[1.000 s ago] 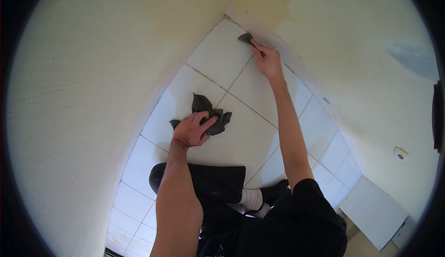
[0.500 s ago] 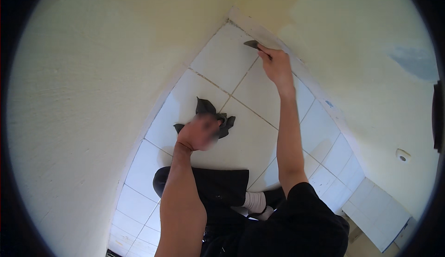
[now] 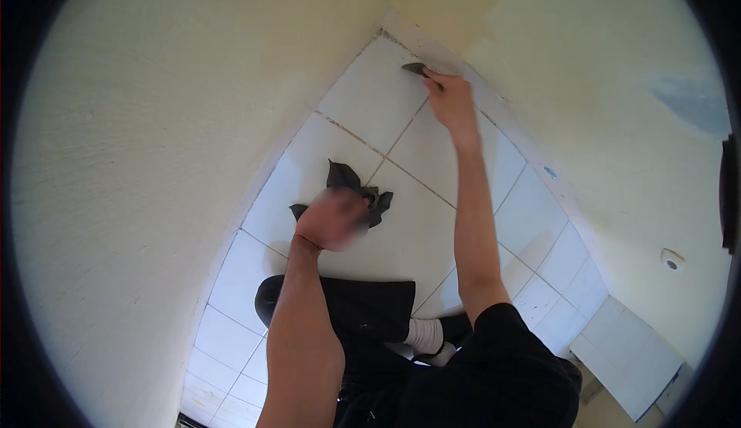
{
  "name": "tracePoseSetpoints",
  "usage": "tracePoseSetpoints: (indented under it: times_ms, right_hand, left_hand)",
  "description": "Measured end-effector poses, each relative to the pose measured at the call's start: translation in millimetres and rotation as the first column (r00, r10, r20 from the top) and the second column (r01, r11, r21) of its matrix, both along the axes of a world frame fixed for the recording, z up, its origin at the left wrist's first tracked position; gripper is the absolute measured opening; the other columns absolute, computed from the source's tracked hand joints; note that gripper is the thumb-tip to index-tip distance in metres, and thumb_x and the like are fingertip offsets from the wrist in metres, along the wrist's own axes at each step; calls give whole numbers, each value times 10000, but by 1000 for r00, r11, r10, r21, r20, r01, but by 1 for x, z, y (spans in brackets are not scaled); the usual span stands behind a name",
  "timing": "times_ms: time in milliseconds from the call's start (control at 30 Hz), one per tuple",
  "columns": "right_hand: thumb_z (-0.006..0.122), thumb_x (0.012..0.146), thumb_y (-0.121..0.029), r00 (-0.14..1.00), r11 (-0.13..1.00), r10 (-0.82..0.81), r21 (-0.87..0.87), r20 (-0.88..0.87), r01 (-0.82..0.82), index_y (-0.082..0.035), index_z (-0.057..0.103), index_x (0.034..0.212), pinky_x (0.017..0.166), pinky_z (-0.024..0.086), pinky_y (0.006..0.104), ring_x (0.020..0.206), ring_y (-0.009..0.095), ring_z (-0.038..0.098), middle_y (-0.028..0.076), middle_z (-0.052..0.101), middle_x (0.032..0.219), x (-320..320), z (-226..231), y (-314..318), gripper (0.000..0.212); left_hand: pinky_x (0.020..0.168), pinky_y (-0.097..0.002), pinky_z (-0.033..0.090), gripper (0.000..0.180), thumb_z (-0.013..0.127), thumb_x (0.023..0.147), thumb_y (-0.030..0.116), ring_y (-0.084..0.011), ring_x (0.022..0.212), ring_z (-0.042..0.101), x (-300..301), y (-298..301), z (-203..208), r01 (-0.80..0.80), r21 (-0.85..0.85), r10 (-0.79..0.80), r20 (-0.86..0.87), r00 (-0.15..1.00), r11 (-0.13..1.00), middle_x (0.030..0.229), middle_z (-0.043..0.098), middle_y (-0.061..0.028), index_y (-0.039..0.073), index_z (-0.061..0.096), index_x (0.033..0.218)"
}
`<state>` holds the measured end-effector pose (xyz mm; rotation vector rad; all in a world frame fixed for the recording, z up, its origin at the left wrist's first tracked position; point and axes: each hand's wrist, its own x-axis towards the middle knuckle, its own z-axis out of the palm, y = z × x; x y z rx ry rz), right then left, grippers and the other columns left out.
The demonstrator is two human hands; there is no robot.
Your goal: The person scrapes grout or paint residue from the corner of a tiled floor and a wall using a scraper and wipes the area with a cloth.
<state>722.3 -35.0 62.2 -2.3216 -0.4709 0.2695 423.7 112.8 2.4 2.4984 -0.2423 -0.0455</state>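
My right hand (image 3: pixel 452 104) is reached out toward the far corner, its fingers closed round the handle of a scraper (image 3: pixel 414 68). The scraper's dark, tapering blade points left, low over the white tile beside the right wall's base. Closer to me, my left hand (image 3: pixel 328 219) rests on a bunched dark cloth (image 3: pixel 344 176) on the floor. Corners of the cloth stick out around the hand. A blurred patch covers part of this hand, so its fingers do not show well. Brownish grout lines (image 3: pixel 384 156) run between the tiles in front of it.
Two cream walls, the left one (image 3: pixel 154 119) and the right one (image 3: pixel 587 65), meet at the far corner above a pale skirting strip (image 3: pixel 490 94). A socket (image 3: pixel 671 260) sits on the right wall. My folded leg (image 3: pixel 370 304) lies close behind the left hand. A tiled ledge (image 3: pixel 633 351) stands lower right.
My right hand and the scraper have shifted slightly left and toward the far corner. My left hand and the cloth have stayed in nearly the same place.
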Motion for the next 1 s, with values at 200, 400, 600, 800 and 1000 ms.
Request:
tracePoseSetpoints:
  times_ms: [200,400,600,800,1000]
  right_hand:
    - [642,871,-133,997,997,57,-47,56,-55,-30,695,1116,735,519,393,761,365,678,275,657,888,0,-5,8,271]
    - [635,875,-128,1000,997,-18,78,-6,18,-43,697,1117,724,508,392,720,358,665,273,657,856,13,-29,9,264]
    - [632,876,-126,999,995,12,94,48,-16,-39,699,1110,694,507,360,683,352,649,263,656,834,5,4,11,259]
    - [637,874,-135,1000,1000,12,30,-20,-11,-42,708,1095,678,505,366,666,354,650,258,660,807,4,-24,33,250]
    - [637,873,-135,1000,1000,-10,-10,0,10,-42,701,1114,657,494,392,639,365,633,266,645,783,5,-2,16,266]
  left_hand:
    - [739,-367,568,665,666,630,196,-236,950,602,-3,4,5,-14,29,14,2,1000,999,1112,513,-56,231,588,1290]
    - [736,-353,566,648,662,626,196,-235,932,605,6,2,5,-11,4,11,10,1000,1000,1088,520,-55,223,604,1271]
    - [742,-362,565,636,661,625,183,-235,928,606,0,-1,1,-8,4,8,20,1000,1000,1080,534,-59,215,615,1258]
    - [723,-362,568,628,664,620,188,-233,913,606,-2,3,5,-15,16,14,26,1000,1000,1085,528,-55,205,624,1247]
    - [717,-367,567,633,674,619,198,-239,911,607,5,-2,6,-2,12,2,4,1000,1000,1087,526,-60,217,616,1249]
